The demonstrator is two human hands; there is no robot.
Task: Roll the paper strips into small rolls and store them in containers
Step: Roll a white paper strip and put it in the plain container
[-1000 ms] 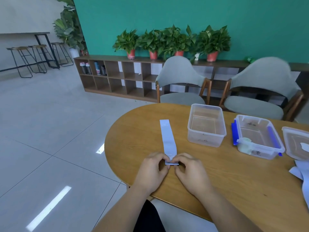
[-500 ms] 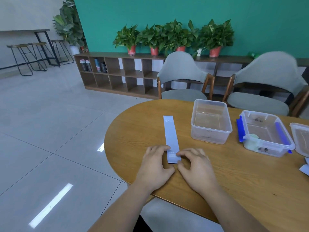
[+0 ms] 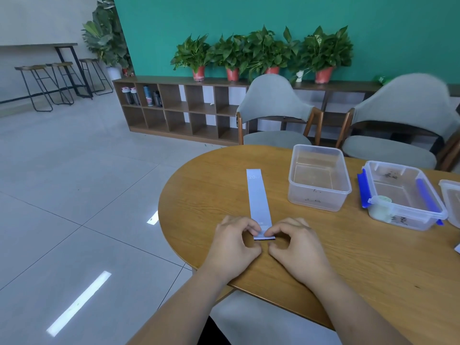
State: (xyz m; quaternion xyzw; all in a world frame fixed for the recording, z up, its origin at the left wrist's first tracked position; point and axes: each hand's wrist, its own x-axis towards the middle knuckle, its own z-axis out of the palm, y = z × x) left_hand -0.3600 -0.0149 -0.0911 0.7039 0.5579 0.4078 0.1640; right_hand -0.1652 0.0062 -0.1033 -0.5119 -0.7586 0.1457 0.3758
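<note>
Left hand (image 3: pixel 234 245) and right hand (image 3: pixel 297 245) pinch the paper strip's (image 3: pixel 258 197) near end between curled fingers (image 3: pixel 249 226), presumably to start the roll evenly.

Far end of paper strip (image 3: pixel 258 197): pale printed numerals "20", followed by 1 further character too faint to read. Near wall of clear container (image 3: pixel 319 205): 2 short lines of dark handwriting, too small to make out. Container with blue clips (image 3: pixel 408 221): dark handwritten marks at 2 places, 1 toward the far end and 1 on the near wall, neither legible.
</note>
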